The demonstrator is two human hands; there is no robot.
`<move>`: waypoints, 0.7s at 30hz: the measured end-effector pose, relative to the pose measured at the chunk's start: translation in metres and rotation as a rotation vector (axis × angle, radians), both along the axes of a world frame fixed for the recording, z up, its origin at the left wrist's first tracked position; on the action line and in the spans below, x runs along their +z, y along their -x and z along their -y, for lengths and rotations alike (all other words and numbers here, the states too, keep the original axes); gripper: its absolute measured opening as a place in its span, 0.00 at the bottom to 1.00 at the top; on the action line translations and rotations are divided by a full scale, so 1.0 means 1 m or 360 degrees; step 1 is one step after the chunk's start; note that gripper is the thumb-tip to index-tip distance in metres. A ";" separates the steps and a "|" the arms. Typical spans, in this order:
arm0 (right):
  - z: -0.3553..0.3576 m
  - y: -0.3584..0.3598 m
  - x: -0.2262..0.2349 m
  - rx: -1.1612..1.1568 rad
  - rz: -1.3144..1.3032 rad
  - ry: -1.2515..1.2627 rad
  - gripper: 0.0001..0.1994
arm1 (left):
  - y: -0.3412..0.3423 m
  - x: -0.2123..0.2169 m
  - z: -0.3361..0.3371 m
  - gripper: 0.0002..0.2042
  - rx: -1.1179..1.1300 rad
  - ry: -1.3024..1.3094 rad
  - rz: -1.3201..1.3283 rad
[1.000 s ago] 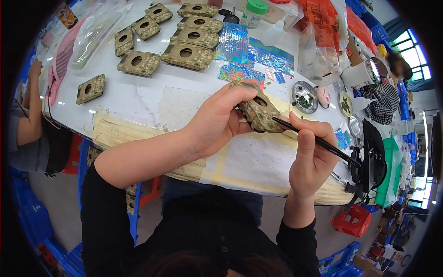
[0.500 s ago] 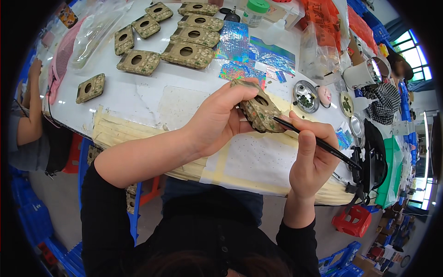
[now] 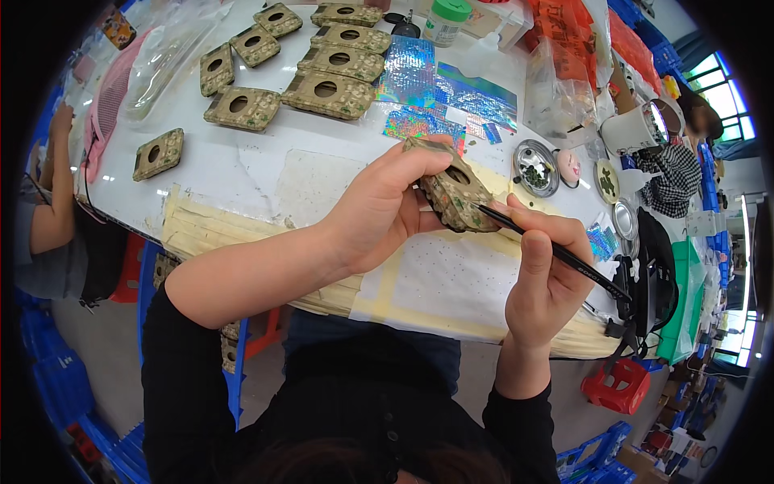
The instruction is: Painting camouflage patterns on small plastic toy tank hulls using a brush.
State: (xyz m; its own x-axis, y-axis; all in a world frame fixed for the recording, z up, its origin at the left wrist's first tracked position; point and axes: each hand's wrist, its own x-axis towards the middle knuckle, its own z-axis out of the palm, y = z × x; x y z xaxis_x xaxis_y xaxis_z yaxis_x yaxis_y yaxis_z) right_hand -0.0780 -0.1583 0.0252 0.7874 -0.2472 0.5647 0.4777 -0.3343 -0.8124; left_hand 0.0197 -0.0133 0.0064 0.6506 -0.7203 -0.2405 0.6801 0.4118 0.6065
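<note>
My left hand (image 3: pixel 383 194) grips a camouflage-patterned model tank hull (image 3: pixel 459 198) with a round hole in its top, holding it tilted above the table. Its thumb lies on the upper end of the hull, and the fingers behind are partly hidden. Between the fingers and thumb of my right hand (image 3: pixel 548 262) is a slim black pen-like tool (image 3: pixel 576 262). The tool's tip meets or nearly touches the hull's near right corner. Below both hands a white sheet (image 3: pixel 439 278) dotted with small specks lies taped down with yellowish tape.
Several similar hulls (image 3: pixel 326 93) stand at the back left, one (image 3: pixel 157 153) farther left. Shiny holographic sheets (image 3: pixel 407 73), a green-lidded jar (image 3: pixel 446 22) and a round dish (image 3: pixel 536 168) with small dark green pieces lie beyond my hands. At the left edge, another person's arm (image 3: pixel 56 194) shows.
The black tool has rolled slightly in my right fingers. Both hands and the hull hold nearly the same place.
</note>
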 end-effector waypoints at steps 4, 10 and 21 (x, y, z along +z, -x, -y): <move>0.001 0.000 -0.002 0.0005 0.0005 0.0009 0.06 | 0.000 -0.001 0.000 0.19 -0.0006 0.0002 0.0006; 0.000 0.001 -0.001 -0.0002 -0.0005 -0.0003 0.06 | 0.000 -0.001 0.000 0.19 0.0001 -0.0008 0.0004; 0.000 0.001 -0.001 -0.0020 0.0008 0.0000 0.07 | 0.000 -0.001 0.000 0.19 0.0001 -0.0008 0.0006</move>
State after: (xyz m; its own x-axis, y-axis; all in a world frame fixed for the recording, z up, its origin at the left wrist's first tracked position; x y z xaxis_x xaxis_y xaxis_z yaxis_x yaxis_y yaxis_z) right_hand -0.0787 -0.1587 0.0246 0.7815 -0.2570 0.5685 0.4774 -0.3403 -0.8101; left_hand 0.0192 -0.0134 0.0056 0.6517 -0.7188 -0.2421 0.6778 0.4088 0.6110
